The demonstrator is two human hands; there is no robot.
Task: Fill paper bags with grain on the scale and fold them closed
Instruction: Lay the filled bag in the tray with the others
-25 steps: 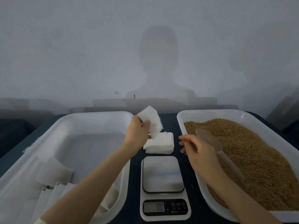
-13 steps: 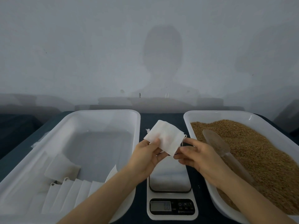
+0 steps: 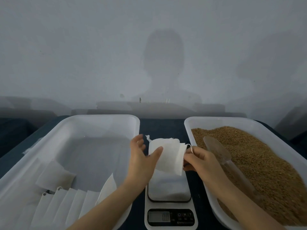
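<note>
A person holds one white paper bag (image 3: pixel 166 158) in the air above the far end of the scale (image 3: pixel 169 188), between the two trays. The right hand (image 3: pixel 201 161) pinches the bag's right edge between thumb and curled fingers, with a thin string loop showing at the knuckles. The left hand (image 3: pixel 141 158) lays its straight thumb on the bag's face, and its visible fingers are spread and lifted clear. Whether a finger supports the bag from behind cannot be told.

The bag looks flat and empty, its mouth not yet opened. With only one edge firmly held, the limp paper could slip or sag, and grain poured into a half-open mouth would probably spill onto the scale and upset the reading.

There is one scale and one scoop (image 3: pixel 217 150), which lies on the grain (image 3: pixel 265 163) in the right tray (image 3: pixel 187 125). The left tray (image 3: pixel 99 117) holds one white bag lying apart (image 3: pixel 54 176), a near row of at least five overlapping bags (image 3: pixel 69 201), and one more sheet propped at its right end (image 3: pixel 108 186).
</note>
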